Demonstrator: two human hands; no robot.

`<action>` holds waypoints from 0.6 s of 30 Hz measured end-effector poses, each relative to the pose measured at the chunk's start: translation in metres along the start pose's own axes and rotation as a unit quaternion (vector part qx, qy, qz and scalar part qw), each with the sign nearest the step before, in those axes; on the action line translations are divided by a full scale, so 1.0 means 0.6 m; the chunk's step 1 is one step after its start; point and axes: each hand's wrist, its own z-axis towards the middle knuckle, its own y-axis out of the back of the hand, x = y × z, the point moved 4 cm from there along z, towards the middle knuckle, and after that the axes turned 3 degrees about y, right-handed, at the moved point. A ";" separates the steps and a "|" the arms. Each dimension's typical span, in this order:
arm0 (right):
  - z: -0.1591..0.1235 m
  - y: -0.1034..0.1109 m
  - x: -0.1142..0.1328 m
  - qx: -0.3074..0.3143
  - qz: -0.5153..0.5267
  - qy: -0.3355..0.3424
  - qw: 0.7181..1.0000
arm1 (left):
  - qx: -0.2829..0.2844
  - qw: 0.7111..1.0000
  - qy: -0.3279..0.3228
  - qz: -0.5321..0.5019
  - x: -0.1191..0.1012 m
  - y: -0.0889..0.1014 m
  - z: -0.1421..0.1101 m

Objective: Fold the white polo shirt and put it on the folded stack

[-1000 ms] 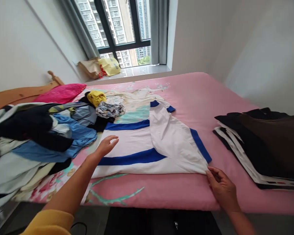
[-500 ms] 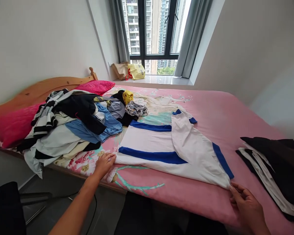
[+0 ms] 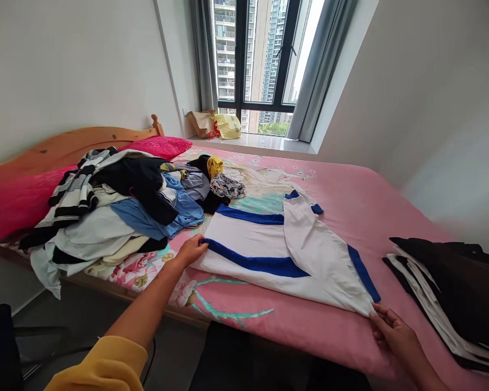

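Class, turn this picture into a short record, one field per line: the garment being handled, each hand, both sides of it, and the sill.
Garment: white top with blue bands, laid out on the pink bedding
Left hand: pinching the top's edge at the end of a blue band
Right hand: pinching the top's near right corner
To the left: loose heap of clothes
To the right: stack of folded clothes
Sill: brown bag, yellow bag
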 end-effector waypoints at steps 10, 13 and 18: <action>0.016 0.004 0.005 0.028 -0.047 -0.036 0.998 | 0.182 0.968 0.119 -0.126 0.071 -0.001 -0.047; 0.020 0.006 0.008 0.030 -0.042 -0.038 0.998 | 0.217 0.954 0.133 -0.159 0.068 -0.001 -0.067; 0.015 -0.002 0.021 0.030 -0.014 -0.033 0.999 | 0.198 0.933 0.129 -0.273 0.056 -0.020 -0.078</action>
